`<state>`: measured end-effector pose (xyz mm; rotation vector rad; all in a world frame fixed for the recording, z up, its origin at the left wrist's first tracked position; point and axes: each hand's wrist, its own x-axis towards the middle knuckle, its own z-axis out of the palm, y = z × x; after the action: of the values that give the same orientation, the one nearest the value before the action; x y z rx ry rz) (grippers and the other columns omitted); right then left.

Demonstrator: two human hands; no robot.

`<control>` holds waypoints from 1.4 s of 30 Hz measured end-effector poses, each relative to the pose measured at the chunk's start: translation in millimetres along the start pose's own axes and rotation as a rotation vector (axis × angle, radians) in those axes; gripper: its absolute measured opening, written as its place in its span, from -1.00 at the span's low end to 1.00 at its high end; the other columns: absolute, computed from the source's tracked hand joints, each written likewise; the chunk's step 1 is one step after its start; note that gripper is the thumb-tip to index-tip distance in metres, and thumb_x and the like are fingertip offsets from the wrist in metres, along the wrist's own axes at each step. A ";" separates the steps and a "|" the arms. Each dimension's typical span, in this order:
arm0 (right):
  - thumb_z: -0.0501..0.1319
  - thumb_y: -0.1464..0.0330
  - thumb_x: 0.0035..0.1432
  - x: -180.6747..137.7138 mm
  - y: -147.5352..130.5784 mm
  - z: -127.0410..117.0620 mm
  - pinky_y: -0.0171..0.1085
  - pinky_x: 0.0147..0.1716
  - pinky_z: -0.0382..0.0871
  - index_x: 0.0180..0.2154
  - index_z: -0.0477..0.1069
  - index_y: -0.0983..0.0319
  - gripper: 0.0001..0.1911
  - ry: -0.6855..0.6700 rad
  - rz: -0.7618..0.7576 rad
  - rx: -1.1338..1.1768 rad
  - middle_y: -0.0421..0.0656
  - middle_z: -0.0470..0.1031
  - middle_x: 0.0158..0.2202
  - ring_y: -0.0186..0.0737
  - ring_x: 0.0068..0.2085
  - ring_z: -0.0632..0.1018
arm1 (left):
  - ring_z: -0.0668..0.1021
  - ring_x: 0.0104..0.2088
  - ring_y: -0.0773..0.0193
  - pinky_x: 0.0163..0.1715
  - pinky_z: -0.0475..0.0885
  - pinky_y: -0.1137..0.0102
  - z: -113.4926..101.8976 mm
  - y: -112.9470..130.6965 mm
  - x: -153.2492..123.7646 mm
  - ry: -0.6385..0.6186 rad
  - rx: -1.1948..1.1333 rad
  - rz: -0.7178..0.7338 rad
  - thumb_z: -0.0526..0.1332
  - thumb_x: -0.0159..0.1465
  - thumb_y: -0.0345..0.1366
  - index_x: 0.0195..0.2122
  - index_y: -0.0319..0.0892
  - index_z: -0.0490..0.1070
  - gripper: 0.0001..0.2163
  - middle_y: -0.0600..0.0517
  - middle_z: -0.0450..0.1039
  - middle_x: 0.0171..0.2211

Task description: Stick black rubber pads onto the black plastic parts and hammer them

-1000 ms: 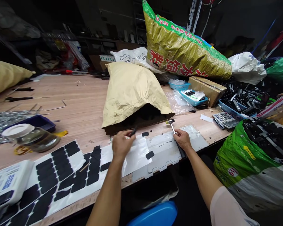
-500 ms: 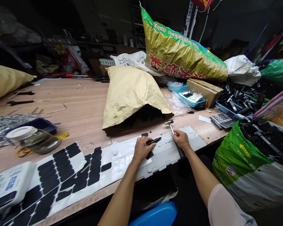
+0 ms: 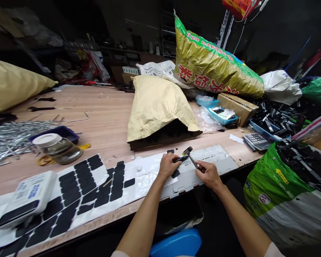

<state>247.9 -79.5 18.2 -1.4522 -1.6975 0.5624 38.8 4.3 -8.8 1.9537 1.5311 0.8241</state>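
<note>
A big tan paper sack (image 3: 160, 107) lies on the wooden table (image 3: 104, 107), and its dark open end faces the person. Just in front of the sack's right end, the left hand (image 3: 169, 163) pinches a thin black piece (image 3: 182, 159) between thumb and fingers. The piece sticks out to the right, over a flat gray board (image 3: 211, 157). The right hand (image 3: 208, 173) is in front of the sack too, a bit more to the right. Its fingers are curled tight around the handle of a small hammer (image 3: 194, 160). The hammer's head is up by the tip of the black piece, but I can't tell if they touch.

To the front left of the sack, black stickers (image 3: 116, 187) with round corners sit in rows on white sheets. A glass jar (image 3: 66, 151) with a white lid is left of the sack, and a pile of shiny metal rods (image 3: 10, 139) is farther left. To the right of the sack are a blue basket (image 3: 223, 117), a cardboard box (image 3: 237, 107) and a calculator (image 3: 256, 141). Behind the sack, on the right, leans a huge green and gold bag (image 3: 216, 60).
</note>
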 end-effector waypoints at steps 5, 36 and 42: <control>0.20 0.37 0.02 -2.4 -0.7 6.2 -0.34 -0.43 0.36 -0.10 0.62 0.23 -0.61 0.067 -0.105 -0.153 -0.19 0.48 -0.50 -0.28 -0.50 0.44 | 0.42 -0.16 0.13 -0.12 0.33 0.29 0.7 -1.6 1.2 0.000 -0.007 0.016 0.34 0.11 -0.32 -0.26 -0.09 0.62 -0.84 0.03 0.51 -0.31; 0.20 0.21 -0.05 74.1 85.5 -9.3 -0.31 -0.42 0.30 -0.23 0.60 0.29 -0.61 0.032 0.211 0.141 -0.26 0.37 -0.60 -0.26 -0.50 0.38 | 0.44 -0.25 0.20 -0.16 0.34 0.32 -14.8 16.9 -16.3 0.026 -0.317 0.024 0.30 0.18 -0.19 -0.28 -0.15 0.56 -0.83 0.02 0.47 -0.33; 0.17 0.24 -0.06 73.2 82.8 -7.7 -0.34 -0.43 0.27 -0.24 0.61 0.27 -0.61 0.069 0.210 0.119 -0.28 0.37 -0.60 -0.29 -0.51 0.36 | 0.48 -0.33 0.26 -0.28 0.33 0.41 -20.1 37.4 -131.0 -0.440 -0.501 0.063 0.27 0.24 -0.06 -0.21 -0.15 0.56 -0.73 0.05 0.52 -0.36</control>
<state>302.8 8.9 -19.8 -1.5553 -1.4430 0.7058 25.7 -131.0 12.8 1.6685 0.9064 0.6631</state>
